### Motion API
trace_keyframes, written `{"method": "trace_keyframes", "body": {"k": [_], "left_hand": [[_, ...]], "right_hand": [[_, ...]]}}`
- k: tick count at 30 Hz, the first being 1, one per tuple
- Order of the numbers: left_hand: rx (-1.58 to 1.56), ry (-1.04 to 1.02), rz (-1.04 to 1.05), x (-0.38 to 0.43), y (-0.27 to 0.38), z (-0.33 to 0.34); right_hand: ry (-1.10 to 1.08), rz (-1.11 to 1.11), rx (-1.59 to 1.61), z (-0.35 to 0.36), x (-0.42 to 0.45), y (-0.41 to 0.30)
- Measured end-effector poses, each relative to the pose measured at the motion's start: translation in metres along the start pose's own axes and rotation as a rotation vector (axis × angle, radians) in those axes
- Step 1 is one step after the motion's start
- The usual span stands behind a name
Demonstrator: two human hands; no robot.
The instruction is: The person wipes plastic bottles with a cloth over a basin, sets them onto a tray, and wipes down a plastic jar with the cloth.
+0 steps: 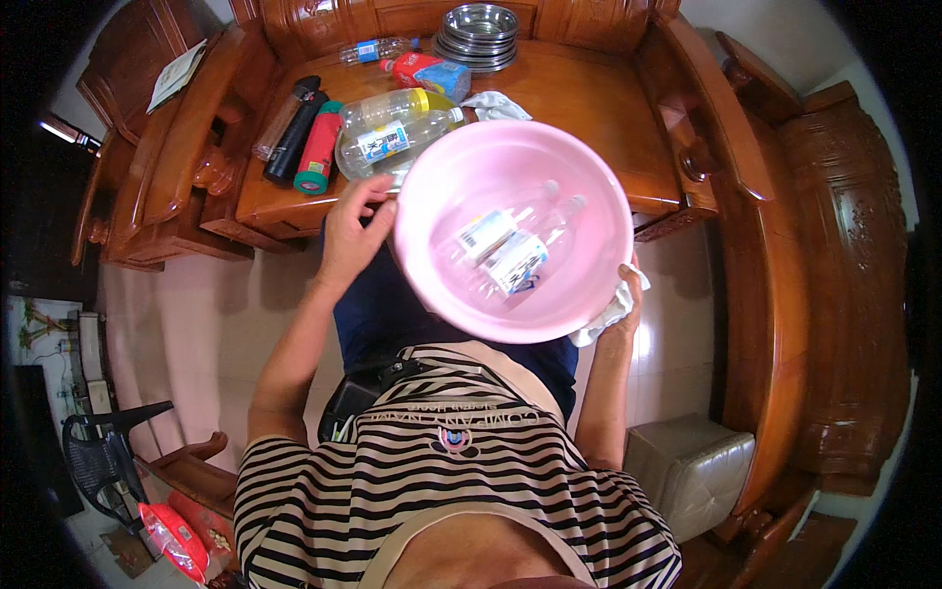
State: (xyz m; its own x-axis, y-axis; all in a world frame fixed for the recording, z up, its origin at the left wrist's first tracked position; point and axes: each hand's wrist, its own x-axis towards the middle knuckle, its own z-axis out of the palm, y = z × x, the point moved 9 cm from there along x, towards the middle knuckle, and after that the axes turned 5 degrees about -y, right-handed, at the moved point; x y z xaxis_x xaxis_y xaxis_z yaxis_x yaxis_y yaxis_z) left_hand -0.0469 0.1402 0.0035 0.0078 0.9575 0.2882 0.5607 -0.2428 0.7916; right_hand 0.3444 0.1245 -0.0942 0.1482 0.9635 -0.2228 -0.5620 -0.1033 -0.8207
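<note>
A pink plastic basin (515, 140) is tilted toward me above my lap, beside the front edge of a wooden settee. Two clear plastic bottles (515, 258) with printed labels lie side by side inside it. My right hand (625, 302) grips the basin's right rim and has a white cloth (607, 318) bunched in it. At the left rim is my left hand (357, 232), its fingers loosely curved and thumb apart. It holds nothing that I can see; whether the thumb touches the rim I cannot tell.
On the wooden settee (589, 96) are a stack of steel bowls (480, 33), a red-and-blue bottle (430, 75), a small blue-capped bottle (375, 51), a red bottle (319, 147), a black bottle (294, 143), clear bottles (384, 141) and another cloth (500, 107). A padded stool (692, 471) stands behind right.
</note>
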Motion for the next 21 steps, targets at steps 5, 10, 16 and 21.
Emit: {"method": "trace_keyframes", "body": {"k": [5,10,16,21], "left_hand": [[0.234,0.119,-0.013,0.027,-0.086,-0.015],[0.481,0.132,-0.037,0.055,-0.124,-0.011],[0.74,0.104,-0.083,0.074,-0.15,-0.004],[0.847,0.061,-0.11,0.089,-0.162,0.016]], "right_hand": [[0.287,-0.063,0.026,-0.061,0.023,-0.015],[0.373,-0.267,0.249,-0.106,0.072,-0.02],[0.242,-0.375,0.214,-0.083,0.11,-0.034],[0.234,-0.214,0.367,-0.104,0.12,-0.004]]}}
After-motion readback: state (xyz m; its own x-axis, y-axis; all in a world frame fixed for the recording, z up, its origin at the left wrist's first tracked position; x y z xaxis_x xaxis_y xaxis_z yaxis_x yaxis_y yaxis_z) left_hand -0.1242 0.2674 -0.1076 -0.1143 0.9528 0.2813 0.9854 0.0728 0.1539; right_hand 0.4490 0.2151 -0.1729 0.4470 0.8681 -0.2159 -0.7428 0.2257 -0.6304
